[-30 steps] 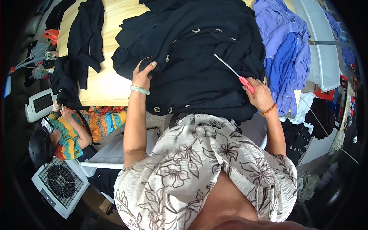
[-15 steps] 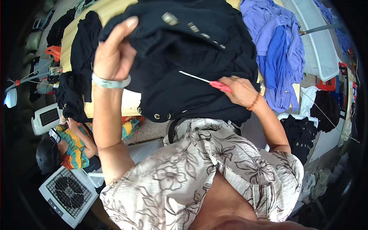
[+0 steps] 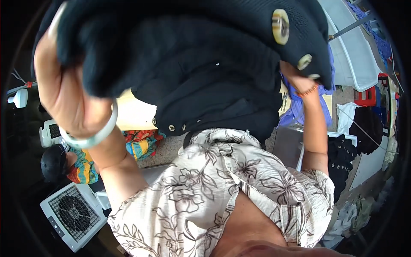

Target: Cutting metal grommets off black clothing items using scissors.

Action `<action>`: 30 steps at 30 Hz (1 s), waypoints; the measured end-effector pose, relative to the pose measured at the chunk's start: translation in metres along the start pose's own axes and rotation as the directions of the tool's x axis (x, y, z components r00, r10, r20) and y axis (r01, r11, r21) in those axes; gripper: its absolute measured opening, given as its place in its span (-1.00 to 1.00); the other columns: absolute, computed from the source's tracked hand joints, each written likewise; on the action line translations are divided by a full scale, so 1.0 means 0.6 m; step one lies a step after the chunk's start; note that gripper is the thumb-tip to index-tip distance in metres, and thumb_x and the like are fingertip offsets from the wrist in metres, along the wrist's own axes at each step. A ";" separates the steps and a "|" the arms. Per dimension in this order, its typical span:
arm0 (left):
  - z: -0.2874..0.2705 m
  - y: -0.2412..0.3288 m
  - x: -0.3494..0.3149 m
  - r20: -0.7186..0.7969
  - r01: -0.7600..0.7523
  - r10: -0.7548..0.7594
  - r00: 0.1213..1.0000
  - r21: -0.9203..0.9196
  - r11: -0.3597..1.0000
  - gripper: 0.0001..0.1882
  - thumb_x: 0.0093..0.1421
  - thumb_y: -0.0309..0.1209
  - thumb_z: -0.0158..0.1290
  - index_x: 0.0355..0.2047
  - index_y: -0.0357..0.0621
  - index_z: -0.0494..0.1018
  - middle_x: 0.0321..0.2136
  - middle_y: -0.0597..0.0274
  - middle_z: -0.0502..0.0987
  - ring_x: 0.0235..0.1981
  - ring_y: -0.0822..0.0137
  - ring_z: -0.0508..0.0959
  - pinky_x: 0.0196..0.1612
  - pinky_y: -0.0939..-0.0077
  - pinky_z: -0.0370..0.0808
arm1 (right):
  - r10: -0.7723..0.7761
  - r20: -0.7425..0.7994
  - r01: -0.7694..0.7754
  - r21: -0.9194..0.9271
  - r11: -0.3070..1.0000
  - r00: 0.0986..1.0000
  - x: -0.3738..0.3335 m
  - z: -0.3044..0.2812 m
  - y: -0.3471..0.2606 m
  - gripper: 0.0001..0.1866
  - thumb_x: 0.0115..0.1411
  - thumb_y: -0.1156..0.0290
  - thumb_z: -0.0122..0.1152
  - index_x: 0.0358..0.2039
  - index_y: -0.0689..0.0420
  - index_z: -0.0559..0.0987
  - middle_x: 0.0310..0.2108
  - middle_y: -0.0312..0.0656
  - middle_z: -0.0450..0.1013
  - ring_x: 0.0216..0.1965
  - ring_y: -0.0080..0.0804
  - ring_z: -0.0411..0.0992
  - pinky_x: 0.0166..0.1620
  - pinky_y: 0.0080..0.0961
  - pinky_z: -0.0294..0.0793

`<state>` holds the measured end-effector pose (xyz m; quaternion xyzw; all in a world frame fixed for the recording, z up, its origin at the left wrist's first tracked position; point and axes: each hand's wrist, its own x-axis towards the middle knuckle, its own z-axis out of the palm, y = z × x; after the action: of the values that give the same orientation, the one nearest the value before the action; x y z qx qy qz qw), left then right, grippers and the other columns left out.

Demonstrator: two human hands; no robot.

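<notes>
A black knit garment (image 3: 188,25) with large pale-rimmed buttons is lifted close in front of me across the top of the view. My left hand (image 3: 70,90), wearing a pale bangle, grips its left side with the fingers curled into the fabric. On the right, my right hand (image 3: 295,77) reaches up behind the buttoned edge; its fingers are hidden by the cloth. Beneath the raised part, more black fabric (image 3: 214,103) lies bunched on the table, with a row of buttons along its near edge. No red-handled tool shows.
Purple garments (image 3: 295,113) hang over the table's right side, near a translucent tub (image 3: 355,55). Below them a white-rimmed bin holds black buttoned clothes (image 3: 340,154). At lower left stand a fan unit (image 3: 75,214) and a person in a dark cap (image 3: 53,162).
Both hands have risen and moved apart, bringing the black garment up toward me. The red-handled tool with a thin blade, earlier in my right hand, is out of sight.
</notes>
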<state>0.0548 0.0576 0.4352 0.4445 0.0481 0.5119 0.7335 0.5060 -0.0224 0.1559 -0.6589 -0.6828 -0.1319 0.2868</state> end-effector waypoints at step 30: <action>-0.551 -0.266 -0.332 -0.976 0.976 -0.050 0.210 0.206 0.077 0.15 -0.22 0.30 0.30 0.00 -0.67 0.35 -0.05 -0.30 0.49 0.03 -0.06 0.48 0.09 0.28 0.41 | 0.211 0.555 -0.314 0.095 0.945 0.805 0.097 -0.066 -0.125 -0.61 0.18 0.09 0.22 -0.47 0.21 0.54 -0.57 0.10 0.45 -0.46 0.14 0.45 -0.41 -0.06 0.38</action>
<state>-0.0999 0.0857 0.0482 0.3870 0.8170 0.1483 0.4009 0.4435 -0.0037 0.2357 -0.7284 -0.6465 0.1620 0.1588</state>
